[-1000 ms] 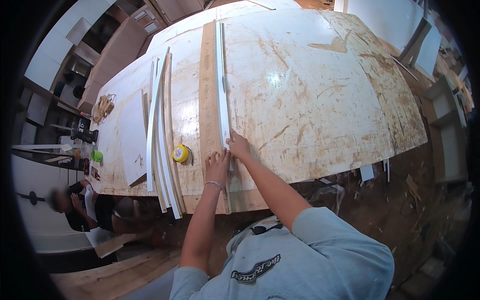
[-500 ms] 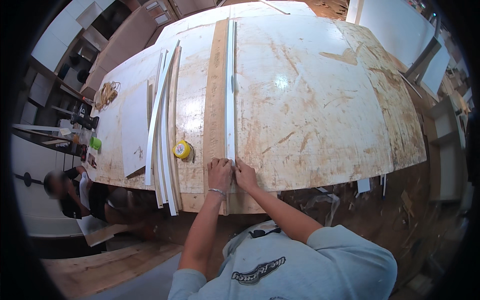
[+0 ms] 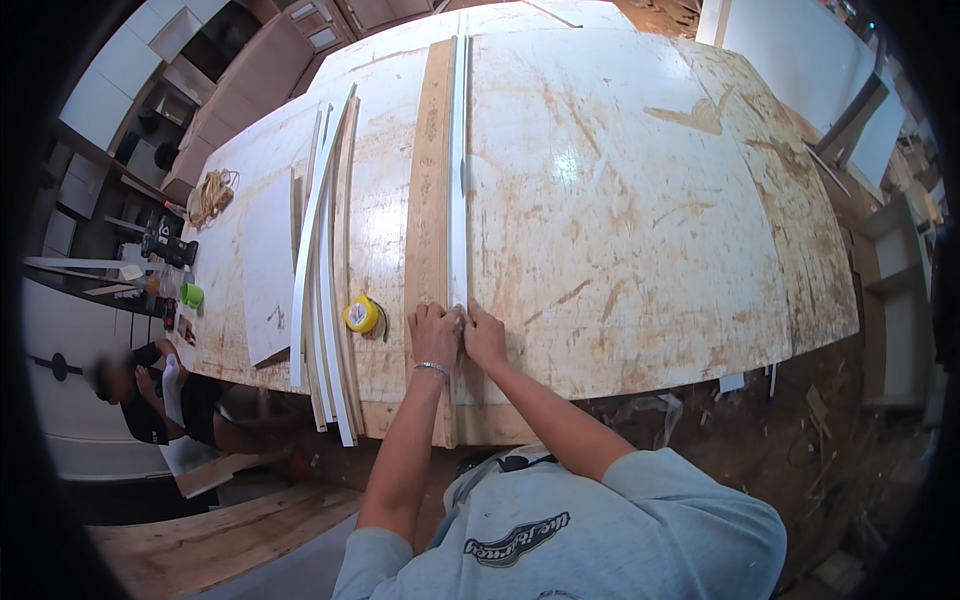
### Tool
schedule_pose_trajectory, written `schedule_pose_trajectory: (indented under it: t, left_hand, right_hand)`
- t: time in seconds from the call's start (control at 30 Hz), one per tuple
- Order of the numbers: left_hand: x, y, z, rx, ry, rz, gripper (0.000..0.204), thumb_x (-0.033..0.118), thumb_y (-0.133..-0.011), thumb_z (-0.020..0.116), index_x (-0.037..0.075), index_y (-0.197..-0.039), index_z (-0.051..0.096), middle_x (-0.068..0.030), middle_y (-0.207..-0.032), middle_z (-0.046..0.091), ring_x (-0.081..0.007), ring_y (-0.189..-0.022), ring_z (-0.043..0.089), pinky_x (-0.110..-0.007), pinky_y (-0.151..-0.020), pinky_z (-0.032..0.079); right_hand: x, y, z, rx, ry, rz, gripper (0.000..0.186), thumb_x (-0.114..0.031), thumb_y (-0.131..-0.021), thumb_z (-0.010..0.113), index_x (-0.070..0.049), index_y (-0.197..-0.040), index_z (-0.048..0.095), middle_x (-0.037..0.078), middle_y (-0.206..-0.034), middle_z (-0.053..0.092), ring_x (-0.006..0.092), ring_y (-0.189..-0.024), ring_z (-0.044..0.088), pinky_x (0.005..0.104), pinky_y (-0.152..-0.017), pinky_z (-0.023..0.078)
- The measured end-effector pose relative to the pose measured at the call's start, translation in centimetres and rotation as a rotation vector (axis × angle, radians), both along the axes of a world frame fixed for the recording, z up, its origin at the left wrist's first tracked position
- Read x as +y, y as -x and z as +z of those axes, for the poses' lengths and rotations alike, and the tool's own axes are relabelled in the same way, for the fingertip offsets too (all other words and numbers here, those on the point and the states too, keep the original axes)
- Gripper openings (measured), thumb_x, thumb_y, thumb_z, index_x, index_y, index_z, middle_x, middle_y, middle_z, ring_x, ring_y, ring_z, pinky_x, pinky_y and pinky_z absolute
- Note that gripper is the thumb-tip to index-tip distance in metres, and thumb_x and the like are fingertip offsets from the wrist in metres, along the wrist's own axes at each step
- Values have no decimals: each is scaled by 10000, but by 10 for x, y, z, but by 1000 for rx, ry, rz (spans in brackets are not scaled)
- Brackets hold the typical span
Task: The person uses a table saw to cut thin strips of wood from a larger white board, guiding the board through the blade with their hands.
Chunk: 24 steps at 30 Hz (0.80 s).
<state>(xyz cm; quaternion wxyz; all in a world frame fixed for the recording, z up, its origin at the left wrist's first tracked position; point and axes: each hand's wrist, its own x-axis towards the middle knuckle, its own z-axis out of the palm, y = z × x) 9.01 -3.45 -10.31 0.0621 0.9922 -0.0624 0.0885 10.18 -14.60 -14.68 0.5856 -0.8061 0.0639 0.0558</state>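
Note:
A long white strip [image 3: 459, 210] lies lengthwise on the worktable, right against a long wooden board [image 3: 429, 190]. My left hand [image 3: 434, 338] rests over the board, its fingers bent and its thumb side at the strip. Close beside it, my right hand [image 3: 485, 338] is closed at the strip's right edge. The fingertips of both hands meet around the strip; what lies beneath them is hidden. To the left of my hands sits a yellow tape measure [image 3: 361, 316].
The scuffed worktable [image 3: 620, 220] carries several white and wooden strips [image 3: 325, 250] and a white panel [image 3: 268, 265] at left. Farther left lie a coiled cord [image 3: 212, 197], a power drill [image 3: 168, 243] and a green cup [image 3: 191, 295]. Another person [image 3: 150, 395] is at lower left.
Both hands have moved slightly away from me along the strip, staying close together. The view has shifted a little; the strip, board and tape measure appear to stay put on the table.

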Motion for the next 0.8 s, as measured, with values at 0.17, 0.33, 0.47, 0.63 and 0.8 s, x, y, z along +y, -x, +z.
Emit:
schedule_pose_trajectory:
  t: [0.17, 0.33, 0.47, 0.63, 0.8]
  left_hand:
    - [-1, -29, 1, 38, -18, 22, 294, 173, -860, 705, 197, -1145, 774, -52, -919, 625, -248, -988, 547, -407, -895, 384]
    - [1, -52, 4, 87, -6, 60, 311, 177, -865, 701, 218, -1166, 768, -54, -930, 657, -242, -1020, 562, -404, -905, 386]
    - [10, -59, -2, 92, 23, 85, 306, 194, -864, 709, 216, -1163, 766, -71, -962, 679, -249, -1038, 580, -416, -937, 399]
    - [50, -79, 25, 366, 231, -68, 288, 258, -849, 762, 172, -1124, 769, -108, -984, 704, -294, -988, 656, -437, -902, 490]
    - [176, -208, 108, 73, 380, 36, 210, 271, -924, 705, 79, -986, 760, -152, -838, 699, -313, -785, 680, -441, -735, 534]
  right_hand:
    - [4, -30, -4, 16, 56, -17, 419, -168, -967, 599, -50, -1367, 626, 260, -1140, 695, 404, -1035, 691, 450, -906, 541]
    - [11, -56, -9, -26, 84, -40, 414, -171, -964, 590, -63, -1362, 633, 260, -1125, 698, 405, -1042, 685, 465, -921, 533]
    - [18, -69, -5, 11, 110, -43, 422, -201, -956, 619, -77, -1358, 643, 241, -1177, 687, 396, -1090, 674, 439, -955, 530]
    - [23, -73, -35, -46, 43, -214, 316, -162, -952, 676, -35, -1236, 617, 210, -885, 718, 274, -727, 718, 402, -679, 575]
    - [52, -56, 11, 258, -119, -495, 255, -156, -942, 715, -47, -968, 486, 165, -787, 629, 294, -682, 704, 424, -606, 531]
